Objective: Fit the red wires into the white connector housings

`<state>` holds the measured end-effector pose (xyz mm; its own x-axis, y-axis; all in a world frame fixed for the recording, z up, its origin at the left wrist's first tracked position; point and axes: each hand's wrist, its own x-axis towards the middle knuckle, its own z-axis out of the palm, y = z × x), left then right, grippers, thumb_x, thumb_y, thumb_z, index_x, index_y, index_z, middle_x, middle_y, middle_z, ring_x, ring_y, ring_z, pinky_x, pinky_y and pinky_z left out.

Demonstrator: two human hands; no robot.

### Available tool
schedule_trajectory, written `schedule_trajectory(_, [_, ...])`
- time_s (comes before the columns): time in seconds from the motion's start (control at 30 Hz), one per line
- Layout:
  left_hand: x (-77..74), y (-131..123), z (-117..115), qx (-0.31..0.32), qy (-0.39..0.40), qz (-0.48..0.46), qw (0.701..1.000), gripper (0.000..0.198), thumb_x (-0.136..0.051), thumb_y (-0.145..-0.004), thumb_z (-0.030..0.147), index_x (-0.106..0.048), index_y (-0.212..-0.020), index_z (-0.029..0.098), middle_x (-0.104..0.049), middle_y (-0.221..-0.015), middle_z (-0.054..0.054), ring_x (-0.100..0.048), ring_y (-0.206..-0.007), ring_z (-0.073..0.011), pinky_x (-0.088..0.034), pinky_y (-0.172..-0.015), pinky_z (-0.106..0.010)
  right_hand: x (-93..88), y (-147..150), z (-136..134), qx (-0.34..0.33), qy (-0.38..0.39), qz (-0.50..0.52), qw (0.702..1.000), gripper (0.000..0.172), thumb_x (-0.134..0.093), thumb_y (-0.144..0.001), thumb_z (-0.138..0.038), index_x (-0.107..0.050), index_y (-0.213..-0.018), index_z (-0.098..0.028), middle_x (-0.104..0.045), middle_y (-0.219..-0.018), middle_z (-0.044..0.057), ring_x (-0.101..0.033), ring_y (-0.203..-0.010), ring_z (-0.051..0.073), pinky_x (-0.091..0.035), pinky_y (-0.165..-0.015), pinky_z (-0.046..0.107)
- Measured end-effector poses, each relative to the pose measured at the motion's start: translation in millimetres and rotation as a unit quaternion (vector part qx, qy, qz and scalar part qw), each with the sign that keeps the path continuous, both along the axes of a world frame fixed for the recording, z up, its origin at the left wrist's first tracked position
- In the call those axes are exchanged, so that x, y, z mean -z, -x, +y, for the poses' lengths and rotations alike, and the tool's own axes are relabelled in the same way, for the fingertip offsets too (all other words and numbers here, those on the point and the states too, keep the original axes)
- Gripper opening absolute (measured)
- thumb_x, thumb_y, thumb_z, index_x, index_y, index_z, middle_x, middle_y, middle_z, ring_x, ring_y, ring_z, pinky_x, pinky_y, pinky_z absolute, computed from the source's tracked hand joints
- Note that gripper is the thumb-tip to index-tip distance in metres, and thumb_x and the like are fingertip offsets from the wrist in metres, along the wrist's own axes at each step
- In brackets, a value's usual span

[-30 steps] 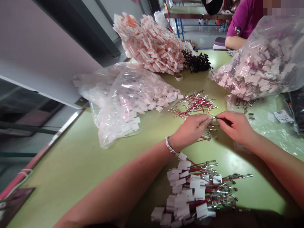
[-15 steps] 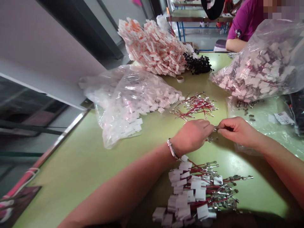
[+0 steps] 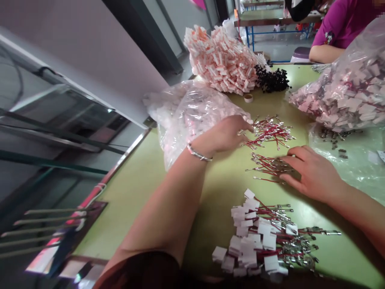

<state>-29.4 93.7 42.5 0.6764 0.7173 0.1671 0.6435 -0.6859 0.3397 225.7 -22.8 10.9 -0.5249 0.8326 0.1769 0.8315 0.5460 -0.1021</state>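
My left hand (image 3: 228,134), with a bracelet at the wrist, reaches to the left end of a loose pile of red wires (image 3: 272,131) with metal terminals. Its thumb and forefinger look apart, though slightly blurred. My right hand (image 3: 313,174) is over the right ends of a smaller bunch of red wires (image 3: 266,164), thumb and forefinger spread. The terminals under those fingers are partly hidden. Nearer to me lies a heap of white connectors (image 3: 248,245) with short red wires attached, their metal ends pointing right.
Behind my left hand slumps a clear bag (image 3: 192,104) of white pieces. Farther back are a big bundle of white-and-orange pieces (image 3: 222,60), black parts (image 3: 272,79) and a tape roll (image 3: 248,98). A full bag (image 3: 349,92) stands right, near a person in a purple shirt (image 3: 339,28).
My hands, close together before, have separated. The left has gone up and left to the larger wire pile; the right stays by the smaller bunch with its fingers opened. The view has shifted left.
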Motion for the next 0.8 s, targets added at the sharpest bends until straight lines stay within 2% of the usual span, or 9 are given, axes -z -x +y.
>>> schedule_trajectory(0.07, [14.9,3,6,0.044,-0.004,0.044,0.998,0.030,-0.054,-0.080,0.023,-0.066,-0.107,0.016,-0.064,-0.101,-0.009,-0.056,-0.095,-0.0198,-0.041,-0.088,-0.034,6.5,7,-2,-0.036,-0.005,-0.001,0.999,0.047,-0.053,-0.086,-0.047,-0.058,-0.121,-0.016,-0.058,-0.120,0.014,-0.050,-0.111,0.030,-0.044,-0.092,0.042])
schedule_trajectory(0.13, [29.0,1,9,0.048,-0.014,0.072,0.996,0.028,-0.057,-0.078,0.022,-0.066,-0.103,0.015,-0.062,-0.098,-0.010,-0.055,-0.094,-0.0206,-0.041,-0.087,-0.034,14.9,10,-1,-0.062,-0.001,-0.007,0.998,0.050,-0.054,-0.087,-0.045,-0.053,-0.129,-0.017,-0.054,-0.128,0.013,-0.046,-0.117,0.030,-0.041,-0.098,0.042])
schedule_trajectory(0.27, [45.6,-15,8,-0.001,-0.016,0.073,0.997,0.015,-0.057,-0.084,0.027,-0.067,-0.087,0.016,-0.061,-0.088,-0.008,-0.055,-0.085,-0.0196,-0.042,-0.077,-0.032,27.8,6,7,-0.063,-0.017,-0.037,0.997,0.034,-0.048,-0.093,-0.033,-0.057,-0.123,-0.021,-0.059,-0.122,0.009,-0.054,-0.107,0.025,-0.047,-0.092,0.040])
schedule_trajectory(0.37, [51.7,-32,2,-0.043,-0.039,0.084,0.995,0.020,-0.055,-0.089,0.031,-0.067,-0.085,0.015,-0.063,-0.085,-0.008,-0.056,-0.085,-0.0206,-0.043,-0.074,-0.032,30.1,-1,14,-0.050,-0.050,-0.051,0.996,0.027,-0.047,-0.093,-0.025,-0.062,-0.115,-0.020,-0.063,-0.115,0.008,-0.057,-0.100,0.024,-0.049,-0.086,0.039])
schedule_trajectory(0.5, [59.7,-46,0,-0.069,-0.093,0.090,0.989,0.024,-0.051,-0.091,0.030,-0.069,-0.087,0.014,-0.065,-0.089,-0.010,-0.057,-0.091,-0.0220,-0.044,-0.079,-0.032,28.9,-4,16,-0.063,-0.066,-0.063,0.994,0.027,-0.052,-0.089,-0.015,-0.062,-0.114,-0.019,-0.065,-0.112,0.008,-0.058,-0.096,0.023,-0.050,-0.083,0.037])
schedule_trajectory(0.67, [66.5,-43,4,-0.046,-0.095,0.029,0.994,0.024,-0.052,-0.091,0.030,-0.070,-0.081,0.017,-0.068,-0.082,-0.007,-0.058,-0.086,-0.0203,-0.045,-0.080,-0.032,28.7,-4,13,-0.089,-0.065,-0.062,0.992,0.031,-0.052,-0.087,-0.011,-0.062,-0.116,-0.019,-0.064,-0.114,0.007,-0.058,-0.097,0.022,-0.050,-0.084,0.036])
schedule_trajectory(0.8, [64.8,-41,4,-0.069,-0.102,-0.040,0.992,0.020,-0.052,-0.090,0.024,-0.067,-0.080,0.014,-0.067,-0.083,-0.008,-0.056,-0.087,-0.0209,-0.045,-0.082,-0.034,27.7,-7,15,-0.079,-0.062,-0.070,0.993,0.030,-0.051,-0.088,-0.012,-0.063,-0.115,-0.019,-0.064,-0.113,0.009,-0.059,-0.096,0.023,-0.050,-0.082,0.038])
